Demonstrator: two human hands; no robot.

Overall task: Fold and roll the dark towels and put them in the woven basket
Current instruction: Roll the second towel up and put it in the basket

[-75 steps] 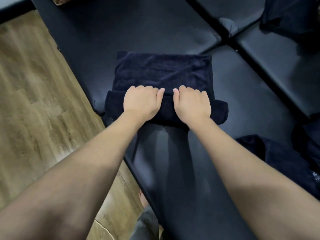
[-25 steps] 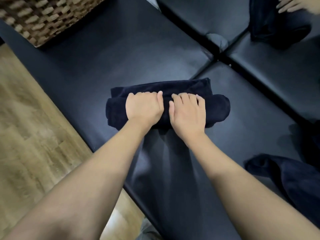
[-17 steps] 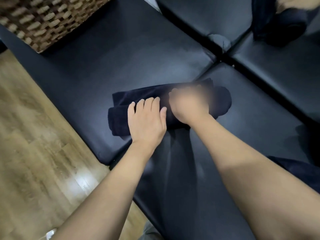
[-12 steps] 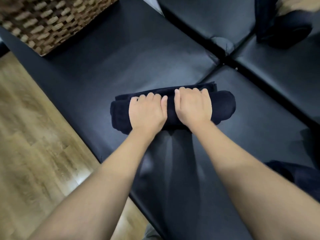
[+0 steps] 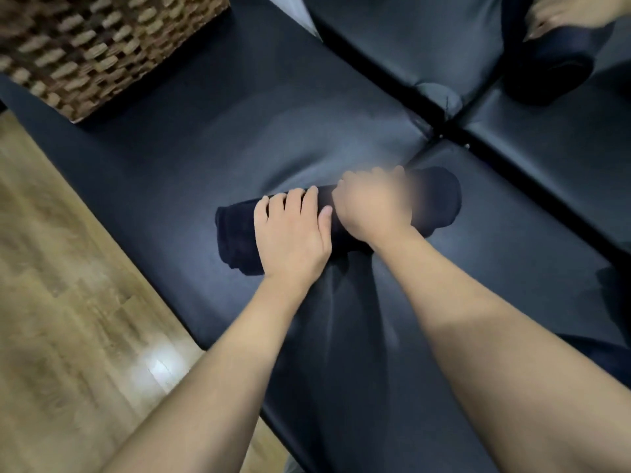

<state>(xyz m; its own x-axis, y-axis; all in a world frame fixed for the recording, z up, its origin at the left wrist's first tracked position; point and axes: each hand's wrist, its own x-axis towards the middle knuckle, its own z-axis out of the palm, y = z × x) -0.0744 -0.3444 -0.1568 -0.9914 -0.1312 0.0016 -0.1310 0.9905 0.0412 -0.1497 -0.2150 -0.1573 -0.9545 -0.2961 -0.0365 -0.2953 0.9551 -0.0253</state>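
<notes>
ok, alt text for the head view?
Two bare hands, left hand and blurred right hand, press on a rolled dark towel lying on a black padded surface; woven basket at top left.

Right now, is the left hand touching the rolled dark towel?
Touching: the head view shows the left hand resting palm-down on the rolled dark towel, fingers over its top.

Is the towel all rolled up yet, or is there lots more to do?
Nearly rolled: the towel is a roll with no flat part showing. The left hand rests on it; the right hand is blurred over it. It is not in the basket yet, which stands apart at the far left.
</notes>
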